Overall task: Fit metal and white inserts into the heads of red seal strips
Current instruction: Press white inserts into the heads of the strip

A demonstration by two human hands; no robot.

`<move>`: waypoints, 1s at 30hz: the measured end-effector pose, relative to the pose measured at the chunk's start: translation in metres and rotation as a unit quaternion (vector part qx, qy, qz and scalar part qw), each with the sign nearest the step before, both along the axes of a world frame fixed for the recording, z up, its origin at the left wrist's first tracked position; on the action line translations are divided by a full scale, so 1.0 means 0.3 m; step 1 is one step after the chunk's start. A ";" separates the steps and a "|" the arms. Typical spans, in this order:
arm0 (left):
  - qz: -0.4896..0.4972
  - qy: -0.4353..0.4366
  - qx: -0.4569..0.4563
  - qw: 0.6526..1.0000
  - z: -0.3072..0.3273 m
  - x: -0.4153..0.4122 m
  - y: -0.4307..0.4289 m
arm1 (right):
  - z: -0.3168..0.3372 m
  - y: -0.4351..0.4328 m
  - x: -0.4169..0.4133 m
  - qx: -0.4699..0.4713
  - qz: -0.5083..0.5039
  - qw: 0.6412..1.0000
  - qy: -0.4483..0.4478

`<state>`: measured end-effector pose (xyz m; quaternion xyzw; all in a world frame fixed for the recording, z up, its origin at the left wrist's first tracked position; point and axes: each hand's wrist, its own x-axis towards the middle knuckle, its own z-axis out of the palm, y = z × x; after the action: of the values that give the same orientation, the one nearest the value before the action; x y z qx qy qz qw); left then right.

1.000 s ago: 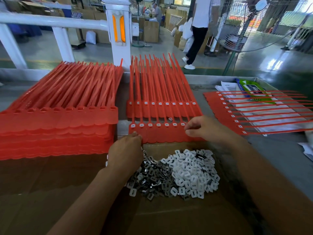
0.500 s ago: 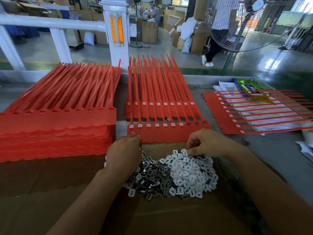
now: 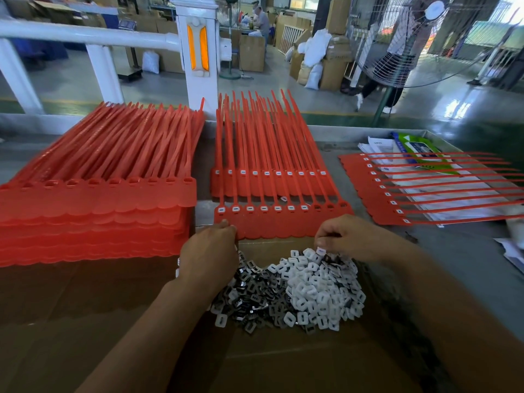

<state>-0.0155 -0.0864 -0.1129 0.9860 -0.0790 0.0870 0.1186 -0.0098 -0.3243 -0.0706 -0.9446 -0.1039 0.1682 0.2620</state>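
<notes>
The front sheet of red seal strips point(image 3: 283, 226) lies on the counter point(image 3: 467, 265), seven heads filled white and three at the right empty. Just before it, the right hand point(image 3: 351, 238) pinches a white insert point(image 3: 321, 251) in its fingers over the pile of inserts point(image 3: 297, 290) on cardboard point(image 3: 85, 321). The left hand point(image 3: 209, 252) curls its fingers at the sheet's near left corner; whether they hold anything cannot be told.
</notes>
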 end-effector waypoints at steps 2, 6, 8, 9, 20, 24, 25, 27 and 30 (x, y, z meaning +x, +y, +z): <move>-0.001 0.001 0.000 1.000 -0.001 0.000 0.001 | 0.001 -0.001 -0.003 0.024 -0.006 1.000 0.010; -0.003 0.002 -0.001 1.000 -0.001 0.000 0.001 | 0.014 -0.005 -0.007 0.049 -0.004 0.999 0.009; -0.002 0.002 -0.003 1.000 0.000 0.001 0.000 | 0.019 -0.008 -0.003 0.043 0.007 0.999 0.007; -0.002 0.003 -0.004 1.000 0.000 0.001 0.000 | 0.020 -0.010 -0.002 0.044 0.007 0.999 0.010; -0.002 0.001 -0.011 1.000 0.000 -0.001 0.002 | 0.000 -0.030 0.116 0.103 -0.173 0.969 -0.141; -0.002 -0.005 -0.015 1.000 -0.001 -0.002 0.003 | -0.040 -0.023 0.188 0.109 -0.202 0.960 -0.160; -0.003 -0.008 -0.016 1.000 -0.002 -0.002 0.004 | -0.054 -0.023 0.200 0.099 -0.207 0.961 -0.155; -0.004 -0.009 -0.015 1.000 -0.003 -0.002 0.004 | -0.075 -0.026 0.217 0.079 -0.215 0.963 -0.143; -0.004 -0.009 -0.016 1.000 -0.004 -0.001 0.004 | -0.088 -0.030 0.228 0.067 -0.220 0.965 -0.126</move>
<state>-0.0157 -0.0851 -0.1141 0.9828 -0.0826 0.0969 0.1336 0.0584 -0.3332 -0.0970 -0.9381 0.0629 -0.0213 0.3400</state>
